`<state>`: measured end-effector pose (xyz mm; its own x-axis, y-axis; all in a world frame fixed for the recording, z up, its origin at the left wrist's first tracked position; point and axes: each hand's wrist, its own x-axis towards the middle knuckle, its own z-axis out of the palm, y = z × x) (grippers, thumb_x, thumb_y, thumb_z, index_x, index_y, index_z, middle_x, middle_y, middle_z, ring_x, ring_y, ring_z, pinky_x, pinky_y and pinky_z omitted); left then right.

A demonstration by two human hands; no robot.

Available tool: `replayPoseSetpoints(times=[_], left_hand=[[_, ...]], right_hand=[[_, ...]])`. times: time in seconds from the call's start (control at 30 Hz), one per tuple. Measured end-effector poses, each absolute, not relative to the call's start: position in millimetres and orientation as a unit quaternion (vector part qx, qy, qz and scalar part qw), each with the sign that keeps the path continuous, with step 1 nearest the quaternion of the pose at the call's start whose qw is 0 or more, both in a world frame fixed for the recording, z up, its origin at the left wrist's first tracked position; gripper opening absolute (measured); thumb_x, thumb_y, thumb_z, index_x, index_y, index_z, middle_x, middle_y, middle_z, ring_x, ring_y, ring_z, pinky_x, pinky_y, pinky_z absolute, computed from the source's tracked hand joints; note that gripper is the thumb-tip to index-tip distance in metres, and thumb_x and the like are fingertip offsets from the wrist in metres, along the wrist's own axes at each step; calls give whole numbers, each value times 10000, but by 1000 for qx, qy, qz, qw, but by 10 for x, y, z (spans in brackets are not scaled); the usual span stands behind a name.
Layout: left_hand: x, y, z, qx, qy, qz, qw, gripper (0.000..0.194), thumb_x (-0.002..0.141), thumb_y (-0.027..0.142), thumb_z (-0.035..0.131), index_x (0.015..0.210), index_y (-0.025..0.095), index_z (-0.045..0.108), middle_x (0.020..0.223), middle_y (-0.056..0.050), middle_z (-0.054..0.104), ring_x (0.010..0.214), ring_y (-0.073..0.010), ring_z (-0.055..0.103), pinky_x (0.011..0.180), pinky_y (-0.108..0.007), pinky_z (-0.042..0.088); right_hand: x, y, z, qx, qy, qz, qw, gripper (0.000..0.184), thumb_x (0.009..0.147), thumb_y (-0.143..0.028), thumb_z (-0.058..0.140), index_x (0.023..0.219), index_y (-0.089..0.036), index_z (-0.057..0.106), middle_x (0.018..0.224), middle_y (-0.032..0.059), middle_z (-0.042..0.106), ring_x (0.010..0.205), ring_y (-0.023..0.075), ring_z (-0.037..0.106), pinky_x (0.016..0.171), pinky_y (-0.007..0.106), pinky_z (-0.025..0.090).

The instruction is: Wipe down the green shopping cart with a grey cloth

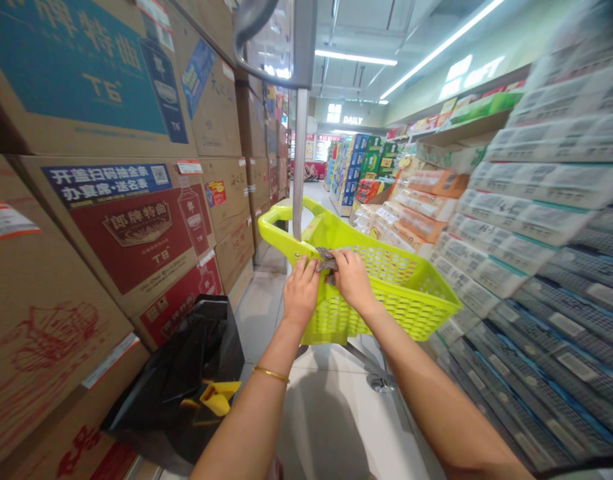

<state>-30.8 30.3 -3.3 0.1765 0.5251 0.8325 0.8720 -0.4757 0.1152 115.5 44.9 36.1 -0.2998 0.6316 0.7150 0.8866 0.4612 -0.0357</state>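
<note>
So the green basket sat right in front, in the aisle between stacked boxes and wrapped packs. It looked like stiff, fairly light plastic, probably a bit slick, with the loop at its near end the best place to grab. The grey rag was at the near top edge; it looked soft and limp, so I'd take it by a bunched bit, no worries about breaking it.

Left hand lay on the edge, fingers pressed close together, tips next to the rag; couldn't tell where the thumb went. Right hand had the rag bunched at its bent fingertips, thumb mostly hidden.

Writing: the blue-printed box said 牌特曲 and T6, the red-printed one said 郎牌特曲 and T8. The blue strip read 开盖扫码抽金条, 办宴席·送名表, plus a QR code. A far sign said DAILY. Price tags were too blurry.
</note>
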Motion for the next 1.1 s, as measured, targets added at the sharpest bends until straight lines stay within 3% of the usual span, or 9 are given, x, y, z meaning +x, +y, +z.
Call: replayPoseSetpoints(times=[0.17,0.3,0.57,0.93,1.1], left_hand=[[-289,290,-30,-746,-483,-421,182,437,865,65,373,1240,222,533,1265,-58,572,1296,-201,402,1059,-389,400],[-242,303,-34,-739,-482,-433,186,413,870,61,366,1208,203,557,1240,-75,585,1284,-208,418,1037,-385,421],[-163,324,-29,-741,-488,-424,183,318,881,106,408,1142,167,580,1176,-105,615,1239,-220,468,1030,-386,418],[-216,274,66,-776,-444,-404,193,306,883,117,418,1140,153,580,1180,-109,611,1191,-200,504,1045,-380,395],[-183,278,60,-757,-455,-417,215,272,878,134,452,1104,144,602,1118,-99,636,1152,-208,521,1021,-372,412]], right_hand=[[1338,442,421,-502,-794,-176,295,376,803,-121,469,1171,-142,546,1049,127,602,978,241,514,854,364,405],[1233,445,520,-498,-795,-154,311,296,830,-152,457,1097,-138,584,1003,119,627,931,232,534,850,346,408],[964,489,487,-465,-791,-142,372,368,811,-102,428,1151,-121,569,1061,117,610,966,232,502,890,332,400],[1597,317,320,-516,-790,-157,291,382,810,-109,431,1169,-92,559,1056,144,599,983,247,498,901,364,397],[1512,259,367,-544,-768,-144,306,336,831,-135,410,1113,-97,589,1012,151,622,961,258,512,888,385,398]])
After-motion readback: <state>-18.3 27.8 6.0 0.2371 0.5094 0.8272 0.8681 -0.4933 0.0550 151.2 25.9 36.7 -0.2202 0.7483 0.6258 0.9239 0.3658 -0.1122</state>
